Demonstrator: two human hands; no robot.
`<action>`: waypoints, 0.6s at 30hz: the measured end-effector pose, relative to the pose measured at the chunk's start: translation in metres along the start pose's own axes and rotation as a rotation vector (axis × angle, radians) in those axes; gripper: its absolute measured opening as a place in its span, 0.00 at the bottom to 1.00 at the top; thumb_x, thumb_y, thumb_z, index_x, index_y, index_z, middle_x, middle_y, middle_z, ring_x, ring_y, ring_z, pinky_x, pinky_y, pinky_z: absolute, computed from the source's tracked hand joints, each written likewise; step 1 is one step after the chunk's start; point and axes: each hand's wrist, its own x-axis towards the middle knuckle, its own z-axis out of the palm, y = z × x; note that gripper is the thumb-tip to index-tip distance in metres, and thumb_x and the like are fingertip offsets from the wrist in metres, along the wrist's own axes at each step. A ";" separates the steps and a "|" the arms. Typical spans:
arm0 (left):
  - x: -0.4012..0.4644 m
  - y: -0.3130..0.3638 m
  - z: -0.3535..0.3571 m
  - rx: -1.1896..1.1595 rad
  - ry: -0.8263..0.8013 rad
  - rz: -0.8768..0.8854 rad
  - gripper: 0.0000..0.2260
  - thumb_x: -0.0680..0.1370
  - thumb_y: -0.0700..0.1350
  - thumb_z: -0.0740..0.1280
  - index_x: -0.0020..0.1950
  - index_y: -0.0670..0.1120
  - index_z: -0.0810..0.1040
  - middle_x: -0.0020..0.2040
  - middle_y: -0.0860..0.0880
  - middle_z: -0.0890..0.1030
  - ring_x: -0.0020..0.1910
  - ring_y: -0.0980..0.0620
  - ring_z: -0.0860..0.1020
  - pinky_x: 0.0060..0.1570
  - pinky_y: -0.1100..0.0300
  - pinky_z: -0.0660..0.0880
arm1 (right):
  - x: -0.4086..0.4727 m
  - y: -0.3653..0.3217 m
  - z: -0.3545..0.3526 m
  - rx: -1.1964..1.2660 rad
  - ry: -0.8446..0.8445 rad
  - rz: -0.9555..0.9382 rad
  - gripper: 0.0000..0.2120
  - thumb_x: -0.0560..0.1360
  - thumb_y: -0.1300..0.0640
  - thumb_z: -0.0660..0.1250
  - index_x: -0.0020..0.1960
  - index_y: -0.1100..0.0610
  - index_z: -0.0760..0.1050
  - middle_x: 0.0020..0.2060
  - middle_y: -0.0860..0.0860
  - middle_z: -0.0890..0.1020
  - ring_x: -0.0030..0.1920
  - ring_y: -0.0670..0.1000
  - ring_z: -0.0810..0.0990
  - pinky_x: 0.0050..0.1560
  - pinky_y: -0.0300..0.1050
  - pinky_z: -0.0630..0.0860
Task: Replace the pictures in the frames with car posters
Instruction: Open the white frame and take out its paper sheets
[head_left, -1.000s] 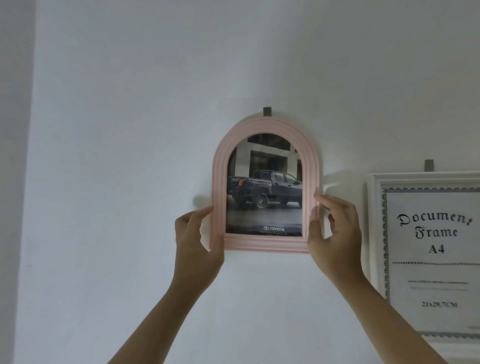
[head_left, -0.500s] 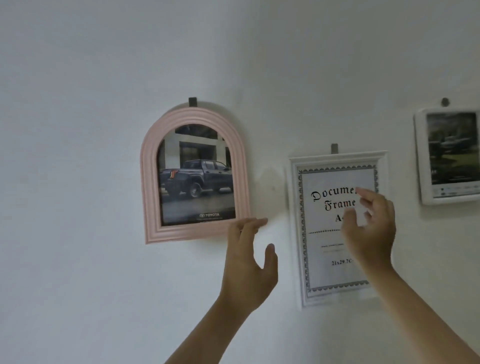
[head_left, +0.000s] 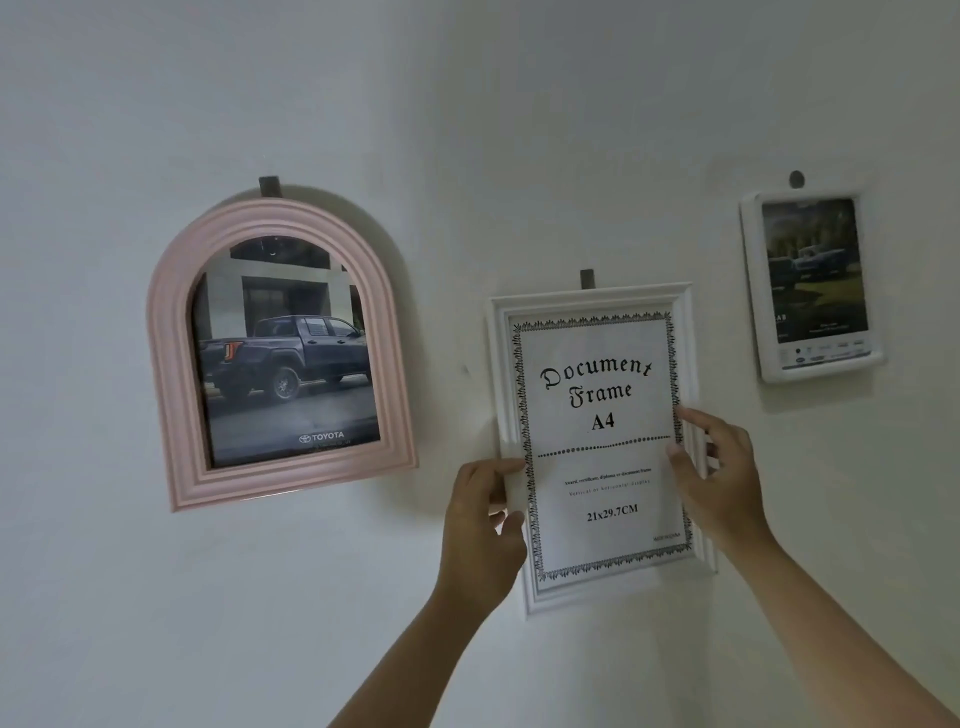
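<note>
both hands, left hand (head_left: 480, 525) and right hand (head_left: 719, 483), grip moulded white rectangular frame (head_left: 592, 296) sides.

pink frame's poster (head_left: 291, 364) "TOYOTA", white frame's sheet (head_left: 597, 441) "Document Frame A4"

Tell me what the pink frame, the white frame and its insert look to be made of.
Pink frame: likely moulded plastic or painted wood; matte, with even stepped ridges. White frame: also plastic or painted wood; smooth, slightly glossy moulding, gripped at its sides by the left hand and right hand. Insert: printed paper, probably behind a clear pane, though no glare confirms that.
</note>
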 end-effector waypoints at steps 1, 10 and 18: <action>0.001 0.002 -0.002 -0.010 -0.006 0.011 0.26 0.69 0.26 0.64 0.53 0.56 0.75 0.54 0.49 0.75 0.47 0.57 0.78 0.45 0.66 0.77 | 0.001 -0.002 0.000 0.008 0.004 0.008 0.18 0.74 0.59 0.68 0.62 0.48 0.72 0.57 0.50 0.69 0.53 0.45 0.71 0.62 0.45 0.67; -0.026 0.045 -0.028 -0.037 -0.011 -0.029 0.23 0.71 0.31 0.69 0.55 0.57 0.76 0.55 0.55 0.74 0.45 0.59 0.78 0.38 0.68 0.76 | -0.014 -0.032 -0.021 0.076 -0.027 -0.061 0.22 0.71 0.64 0.71 0.63 0.53 0.74 0.57 0.50 0.68 0.51 0.31 0.70 0.57 0.24 0.62; -0.122 0.067 -0.046 -0.062 -0.038 -0.279 0.22 0.70 0.33 0.71 0.57 0.55 0.76 0.49 0.49 0.82 0.44 0.50 0.81 0.48 0.61 0.78 | -0.090 -0.036 -0.075 0.040 -0.241 -0.081 0.21 0.70 0.63 0.73 0.61 0.50 0.76 0.55 0.54 0.71 0.53 0.49 0.73 0.52 0.23 0.66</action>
